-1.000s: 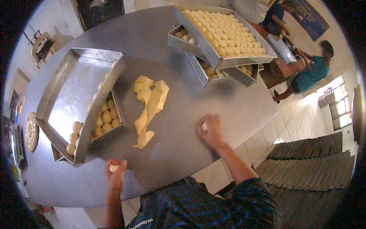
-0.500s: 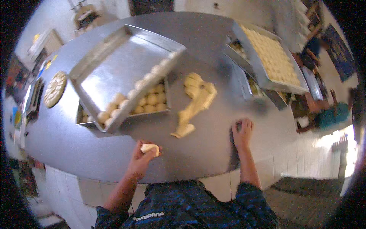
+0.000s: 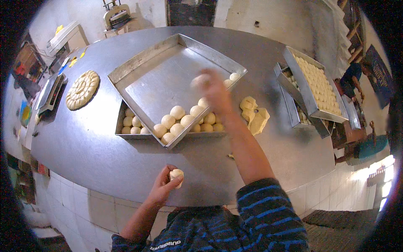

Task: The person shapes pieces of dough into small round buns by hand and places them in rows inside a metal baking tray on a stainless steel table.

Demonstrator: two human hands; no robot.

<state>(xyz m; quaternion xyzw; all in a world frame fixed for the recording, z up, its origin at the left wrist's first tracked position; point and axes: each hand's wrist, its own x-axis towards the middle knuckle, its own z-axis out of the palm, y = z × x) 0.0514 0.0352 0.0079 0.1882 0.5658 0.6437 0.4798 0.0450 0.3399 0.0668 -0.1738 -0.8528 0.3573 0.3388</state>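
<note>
My left hand (image 3: 162, 188) is closed on a lump of pale dough (image 3: 176, 178), held just above the near side of the metal table. My right hand (image 3: 219, 93) reaches forward over a square metal tray (image 3: 163, 77). It is blurred by motion, with a round dough ball (image 3: 199, 82) at its fingers. Several smooth dough balls (image 3: 177, 112) sit along the tray's near right side. That tray rests crosswise on a lower tray (image 3: 138, 136), also filled with dough balls. Beside my right forearm lies an irregular sheet of yellowish dough (image 3: 255, 116), partly hidden by the arm.
To the far left lies a round, flat dough disc (image 3: 82, 89) scored into pieces, near a scale (image 3: 51, 93). Stacked trays (image 3: 321, 90) with rows of dough balls stand at the right. A small dough scrap (image 3: 231, 156) lies near my right forearm. Another person (image 3: 352, 80) is at far right.
My right hand has swung from the table's right side forward and left, over the upper tray, where a dough ball shows at it. The left hand still holds its dough lump. The view has shifted.
</note>
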